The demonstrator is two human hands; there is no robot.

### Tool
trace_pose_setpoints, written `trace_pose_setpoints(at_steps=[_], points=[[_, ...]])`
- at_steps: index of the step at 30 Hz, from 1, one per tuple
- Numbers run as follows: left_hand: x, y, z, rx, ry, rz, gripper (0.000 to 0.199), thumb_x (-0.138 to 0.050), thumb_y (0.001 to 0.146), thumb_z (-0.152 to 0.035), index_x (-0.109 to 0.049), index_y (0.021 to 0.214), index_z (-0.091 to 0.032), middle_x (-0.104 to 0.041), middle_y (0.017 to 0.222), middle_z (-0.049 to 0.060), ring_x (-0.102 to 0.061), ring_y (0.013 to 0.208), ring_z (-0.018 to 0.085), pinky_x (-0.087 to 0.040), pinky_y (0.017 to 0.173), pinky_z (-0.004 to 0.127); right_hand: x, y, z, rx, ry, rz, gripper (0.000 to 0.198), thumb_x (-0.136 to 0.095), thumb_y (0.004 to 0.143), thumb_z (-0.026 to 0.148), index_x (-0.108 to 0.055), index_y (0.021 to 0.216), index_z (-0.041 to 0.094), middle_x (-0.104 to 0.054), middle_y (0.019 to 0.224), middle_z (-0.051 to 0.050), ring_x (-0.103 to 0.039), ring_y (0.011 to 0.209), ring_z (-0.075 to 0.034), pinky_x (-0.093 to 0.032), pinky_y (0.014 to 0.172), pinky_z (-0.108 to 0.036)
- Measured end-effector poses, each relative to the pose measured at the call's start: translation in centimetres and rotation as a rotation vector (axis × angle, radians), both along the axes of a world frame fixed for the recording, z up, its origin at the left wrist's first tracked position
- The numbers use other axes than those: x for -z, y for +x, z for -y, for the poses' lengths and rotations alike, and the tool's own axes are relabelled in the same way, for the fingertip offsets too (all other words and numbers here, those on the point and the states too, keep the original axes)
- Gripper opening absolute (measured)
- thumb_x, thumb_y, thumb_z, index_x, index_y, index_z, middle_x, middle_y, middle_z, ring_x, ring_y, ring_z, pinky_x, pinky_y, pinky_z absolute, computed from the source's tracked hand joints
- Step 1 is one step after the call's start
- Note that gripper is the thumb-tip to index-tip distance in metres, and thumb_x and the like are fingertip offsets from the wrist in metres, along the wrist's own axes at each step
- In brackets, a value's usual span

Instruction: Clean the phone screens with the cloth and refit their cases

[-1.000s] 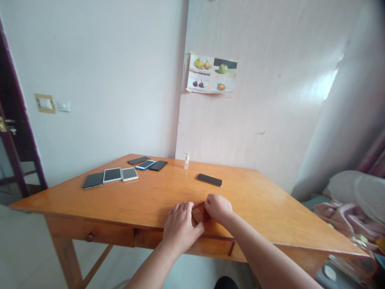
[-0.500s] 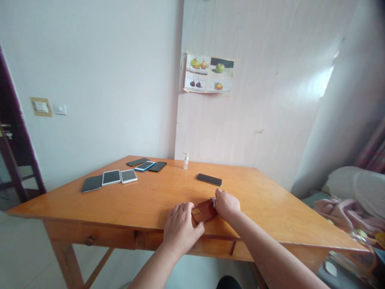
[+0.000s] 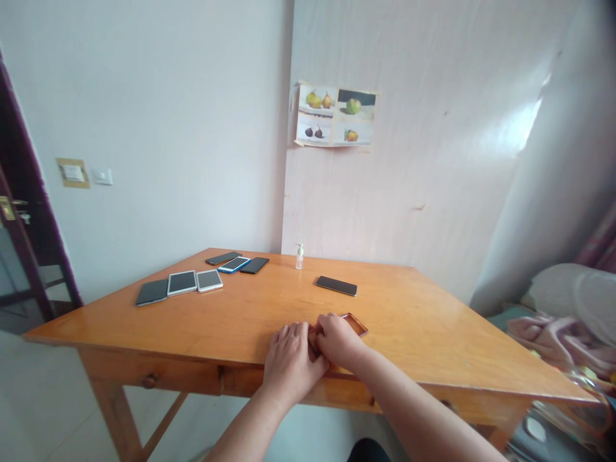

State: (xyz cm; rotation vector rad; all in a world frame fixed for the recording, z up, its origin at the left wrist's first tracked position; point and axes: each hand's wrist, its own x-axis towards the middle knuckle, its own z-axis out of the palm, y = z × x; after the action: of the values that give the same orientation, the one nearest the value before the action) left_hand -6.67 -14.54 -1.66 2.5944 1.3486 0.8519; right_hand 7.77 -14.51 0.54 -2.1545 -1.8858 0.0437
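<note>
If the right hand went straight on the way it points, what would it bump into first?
Probably the left hand, which holds the brown phone case just ahead of the right hand; whether the two hands already touch is hard to tell.

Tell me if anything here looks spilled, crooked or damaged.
No spill shows on the table. The fruit print looks slightly askew, its top edge sloping; a small mark blemishes the wall. The left hand and right hand partly hide the brown case.

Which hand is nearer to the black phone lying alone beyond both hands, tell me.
Right. The right hand is on the near side of the black phone, with tabletop between them. The left hand is farther off, closer to the person and leftward, at the brown case.
</note>
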Motion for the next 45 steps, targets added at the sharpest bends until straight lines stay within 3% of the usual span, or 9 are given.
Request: trace_pose_setpoints(at_steps=[3,7,11,19,29,32,39,45], points=[[-0.1,0.0,0.0,0.01,0.003,-0.002,0.024,-0.059,0.078,-0.035,-0.052,0.097,-0.023,-0.061,0.099,0.006,-0.053,0.102,0.027,-0.037,0.091,0.038,-0.1,-0.1,0.3,-0.054,-0.003,-0.024,0.014,-0.053,0.082,0.021,-0.066,0.087,0.02,-0.071,0.088,-0.003,-0.064,0.082,-0.015,-0.038,0.067,-0.022],[0.2,-0.1,0.0,0.022,0.029,0.008,0.032,-0.061,0.076,-0.035,-0.052,0.104,-0.023,-0.061,0.103,0.007,-0.053,0.105,0.028,-0.037,0.093,0.04,-0.5,2.1,0.4,0.024,0.01,-0.01,0.021,-0.049,0.085,0.023,-0.065,0.098,0.017,-0.069,0.1,-0.009,-0.063,0.093,-0.018,-0.038,0.073,-0.025],[0.2,-0.2,0.1,0.034,0.025,0.026,0.035,-0.063,0.076,-0.034,-0.052,0.107,-0.023,-0.061,0.105,0.007,-0.052,0.108,0.028,-0.036,0.096,0.04,-0.8,4.2,0.2,0.074,-0.025,0.016,0.026,-0.052,0.087,0.036,-0.067,0.096,0.017,-0.067,0.104,-0.011,-0.063,0.091,-0.02,-0.038,0.072,-0.026],[0.0,0.0,0.2,0.012,0.012,0.002,0.029,-0.061,0.075,-0.035,-0.051,0.1,-0.023,-0.06,0.1,0.006,-0.052,0.105,0.028,-0.036,0.093,0.04,-0.8,1.2,0.9,-0.007,-0.076,0.082,0.02,-0.052,0.084,0.034,-0.067,0.088,0.021,-0.072,0.092,-0.005,-0.065,0.089,-0.019,-0.038,0.069,-0.026],[0.3,-0.3,0.1,0.047,0.043,0.042,0.033,-0.062,0.075,-0.035,-0.051,0.105,-0.023,-0.06,0.105,0.007,-0.052,0.107,0.028,-0.036,0.096,0.041,-1.8,5.5,1.0,0.291,-0.093,0.189,0.03,-0.041,0.088,0.026,-0.067,0.099,0.015,-0.069,0.107,-0.018,-0.066,0.096,-0.029,-0.044,0.073,-0.035],[0.2,-0.2,0.1,0.047,0.021,0.033,0.033,-0.062,0.075,-0.033,-0.051,0.105,-0.023,-0.06,0.104,0.007,-0.052,0.107,0.028,-0.036,0.096,0.04,-1.5,4.2,1.2,0.253,-0.083,0.171,0.029,-0.042,0.087,0.026,-0.067,0.099,0.017,-0.07,0.106,-0.016,-0.067,0.095,-0.027,-0.043,0.071,-0.032],[0.0,-0.1,0.2,0.013,0.001,0.01,0.026,-0.061,0.075,-0.035,-0.052,0.097,-0.024,-0.06,0.101,0.006,-0.052,0.104,0.027,-0.036,0.093,0.039,-1.3,0.2,1.6,0.012,-0.12,0.075,0.023,-0.053,0.082,0.039,-0.07,0.081,0.024,-0.074,0.083,-0.002,-0.066,0.079,-0.017,-0.037,0.062,-0.024],[0.2,-0.2,0.1,0.037,0.03,0.018,0.032,-0.061,0.076,-0.033,-0.052,0.104,-0.023,-0.06,0.102,0.007,-0.052,0.105,0.028,-0.037,0.093,0.04,-2.1,3.0,1.7,0.119,-0.118,0.217,0.021,-0.054,0.081,0.032,-0.071,0.089,0.022,-0.073,0.096,-0.009,-0.067,0.09,-0.024,-0.041,0.066,-0.028]])
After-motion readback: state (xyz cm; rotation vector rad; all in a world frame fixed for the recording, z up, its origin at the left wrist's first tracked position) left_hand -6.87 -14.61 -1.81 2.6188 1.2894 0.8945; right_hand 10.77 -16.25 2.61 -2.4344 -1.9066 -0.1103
